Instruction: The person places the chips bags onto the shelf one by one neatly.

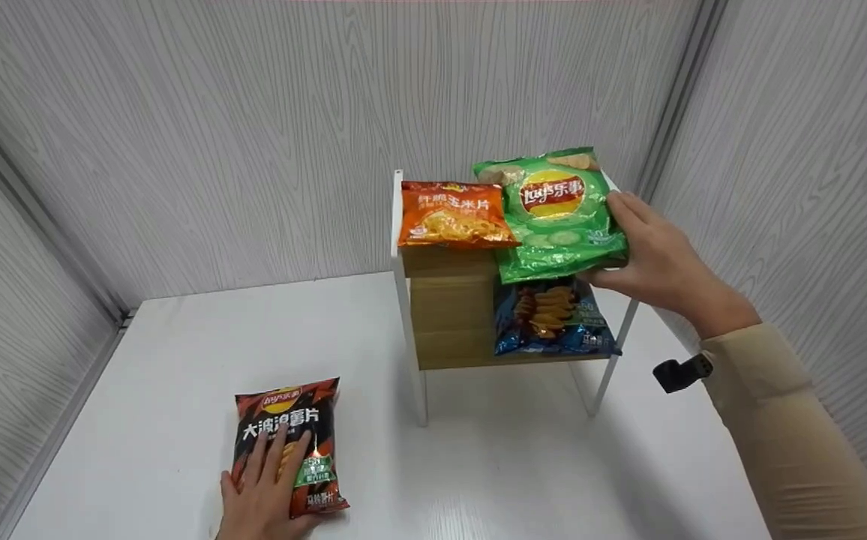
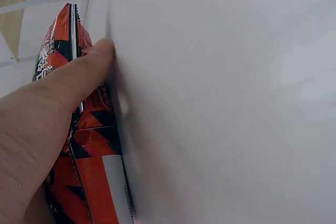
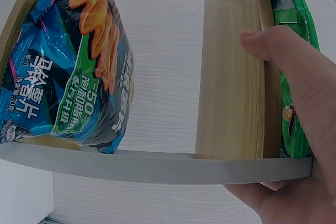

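On the white table lies a black-and-red bag of potato chips (image 1: 325, 431). My left hand (image 1: 265, 487) rests on its lower front, fingers extended; the left wrist view shows one finger (image 2: 86, 74) along the bag's side, near the tabletop. My right hand (image 1: 655, 259) holds a green bag of potato chips (image 1: 553, 251) by its lower right side, at the right end of the rack's upper shelf. The thumb (image 3: 268, 40) overlaps the shelf's front edge in the right wrist view; the other fingers are partly hidden.
A small two-tier rack with white legs (image 1: 407, 330) and wooden shelves (image 1: 448, 315) stands on the table. An orange bag of corn chips (image 1: 452, 217) occupies its upper left. Below the green bag, a blue bag of potato chips (image 1: 553, 322) sits on the lower shelf. Grained panels (image 1: 253, 150) surround the table.
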A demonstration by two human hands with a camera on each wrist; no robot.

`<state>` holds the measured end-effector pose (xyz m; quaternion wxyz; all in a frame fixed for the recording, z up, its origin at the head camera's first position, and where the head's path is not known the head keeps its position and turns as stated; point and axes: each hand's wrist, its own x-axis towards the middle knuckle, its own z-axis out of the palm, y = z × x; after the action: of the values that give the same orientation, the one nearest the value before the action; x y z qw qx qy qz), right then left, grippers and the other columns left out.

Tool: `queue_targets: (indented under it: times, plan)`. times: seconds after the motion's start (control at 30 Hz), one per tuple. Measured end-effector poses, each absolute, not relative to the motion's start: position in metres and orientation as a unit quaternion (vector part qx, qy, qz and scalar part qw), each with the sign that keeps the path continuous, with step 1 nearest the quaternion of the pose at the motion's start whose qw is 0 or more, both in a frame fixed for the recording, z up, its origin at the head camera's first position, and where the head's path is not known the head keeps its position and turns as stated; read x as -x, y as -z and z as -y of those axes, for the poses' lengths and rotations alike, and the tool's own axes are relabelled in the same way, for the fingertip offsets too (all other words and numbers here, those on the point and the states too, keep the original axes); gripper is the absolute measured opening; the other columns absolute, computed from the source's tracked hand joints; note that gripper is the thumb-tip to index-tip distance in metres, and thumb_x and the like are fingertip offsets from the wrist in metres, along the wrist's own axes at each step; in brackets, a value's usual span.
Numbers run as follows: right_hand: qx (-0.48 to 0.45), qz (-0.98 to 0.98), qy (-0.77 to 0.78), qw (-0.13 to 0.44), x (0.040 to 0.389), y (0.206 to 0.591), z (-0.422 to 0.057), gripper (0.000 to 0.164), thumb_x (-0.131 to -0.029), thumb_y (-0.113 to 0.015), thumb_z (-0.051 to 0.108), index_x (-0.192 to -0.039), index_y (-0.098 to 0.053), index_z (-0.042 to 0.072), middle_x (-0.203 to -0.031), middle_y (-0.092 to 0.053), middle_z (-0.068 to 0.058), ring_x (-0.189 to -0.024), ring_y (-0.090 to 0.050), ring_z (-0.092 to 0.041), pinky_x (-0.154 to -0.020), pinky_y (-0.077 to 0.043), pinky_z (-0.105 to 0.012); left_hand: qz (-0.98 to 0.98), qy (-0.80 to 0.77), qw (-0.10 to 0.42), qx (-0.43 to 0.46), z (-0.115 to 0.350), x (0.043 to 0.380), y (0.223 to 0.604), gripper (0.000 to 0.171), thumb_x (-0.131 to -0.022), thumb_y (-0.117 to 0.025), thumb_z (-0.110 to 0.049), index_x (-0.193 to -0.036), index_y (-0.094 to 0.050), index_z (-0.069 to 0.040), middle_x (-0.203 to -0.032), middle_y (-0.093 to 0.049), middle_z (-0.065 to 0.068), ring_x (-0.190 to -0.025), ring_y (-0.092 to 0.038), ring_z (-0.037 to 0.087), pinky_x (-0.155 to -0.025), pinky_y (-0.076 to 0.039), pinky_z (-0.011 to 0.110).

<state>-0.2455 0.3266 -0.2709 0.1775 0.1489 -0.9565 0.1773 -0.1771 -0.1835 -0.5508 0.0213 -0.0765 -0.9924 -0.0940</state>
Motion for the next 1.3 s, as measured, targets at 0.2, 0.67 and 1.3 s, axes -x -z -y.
queue_targets:
  times: [0.2,0.67,1.3]
  plan:
    - [-0.148,0.957,-0.178,0.173,0.245,0.271,-0.326,0.107,-0.08,-0.08,0.04,-0.159,-0.016,0.007,-0.163,-0.024,-0.016,-0.143,-0.032,-0.043,-0.111,-0.035,-0.065,0.992,0.102,0.012,0.075,0.18,0.177,0.547,0.112,-0.067,-0.087,-0.041,-0.158,-0.023,-0.029,-0.165,-0.019,0.013,-0.148,-0.017,0.045,-0.098,-0.02,0.087]
    - [-0.155,0.954,-0.18,0.183,0.245,0.27,-0.327,0.107,-0.079,-0.082,0.037,-0.159,-0.018,0.008,-0.16,-0.027,-0.013,-0.139,-0.037,-0.041,-0.109,-0.037,-0.065,0.976,0.144,0.107,0.124,0.182,0.177,0.545,0.103,-0.067,-0.09,-0.025,-0.153,-0.035,-0.015,-0.157,-0.034,0.022,-0.142,-0.031,0.048,-0.107,-0.037,0.068]
    - [-0.145,0.958,-0.172,0.176,0.244,0.27,-0.326,0.107,-0.079,-0.081,0.04,-0.159,-0.017,0.006,-0.162,-0.025,-0.015,-0.142,-0.035,-0.043,-0.11,-0.036,-0.064,0.975,0.181,0.089,0.094,0.181,0.177,0.53,0.1,-0.07,-0.086,-0.007,-0.155,-0.033,-0.018,-0.161,-0.028,0.019,-0.146,-0.024,0.046,-0.099,-0.048,0.063]
